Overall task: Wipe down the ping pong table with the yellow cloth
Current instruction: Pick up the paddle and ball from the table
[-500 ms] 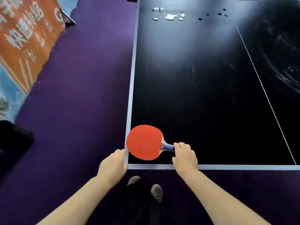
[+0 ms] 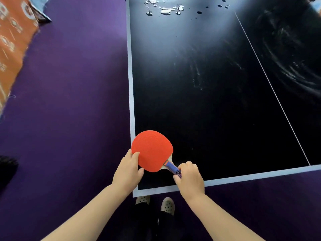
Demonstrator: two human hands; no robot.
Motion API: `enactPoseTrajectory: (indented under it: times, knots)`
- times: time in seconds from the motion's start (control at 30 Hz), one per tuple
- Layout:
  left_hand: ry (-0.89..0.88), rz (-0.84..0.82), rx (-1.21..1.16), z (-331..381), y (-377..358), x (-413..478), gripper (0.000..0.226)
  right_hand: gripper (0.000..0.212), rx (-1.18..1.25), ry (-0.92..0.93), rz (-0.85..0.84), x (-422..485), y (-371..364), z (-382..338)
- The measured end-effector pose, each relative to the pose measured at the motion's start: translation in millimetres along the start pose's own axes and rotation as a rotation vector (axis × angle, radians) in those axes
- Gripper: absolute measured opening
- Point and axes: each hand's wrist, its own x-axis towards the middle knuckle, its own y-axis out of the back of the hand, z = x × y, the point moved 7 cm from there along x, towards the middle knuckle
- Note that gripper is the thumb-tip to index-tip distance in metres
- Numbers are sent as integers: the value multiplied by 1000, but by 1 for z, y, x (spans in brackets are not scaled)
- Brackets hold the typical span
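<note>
The dark ping pong table [image 2: 217, 110] with white edge lines fills the right of the head view. A red paddle [image 2: 152, 150] with a blue handle sits over its near left corner. My right hand [image 2: 190, 177] grips the handle. My left hand [image 2: 128, 171] holds the blade's left edge, thumb on the red face. Water puddles [image 2: 165, 8] lie at the table's far end, and smeared wipe marks [image 2: 291, 66] curve across the right half. No yellow cloth is in view.
Purple floor [image 2: 69, 101] runs along the table's left side and near end. An orange printed banner [image 2: 13, 40] lies at the far left. My two light shoes [image 2: 156, 203] stand just below the table's near corner.
My left hand moved from the table's corner edge onto the paddle's blade. The paddle has turned, its handle now pointing toward the lower right. The view shifted slightly.
</note>
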Motion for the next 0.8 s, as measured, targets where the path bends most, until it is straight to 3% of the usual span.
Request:
enactPoseTrajectory:
  times: [0.4,0.8]
  knots:
    - [-138,-30,31,-5,20,58,69,25,227,-198,-16,3,-14,-44]
    - [-149,-95,233,7,30,45,63,30,118,-103,-94,9,-7,-42]
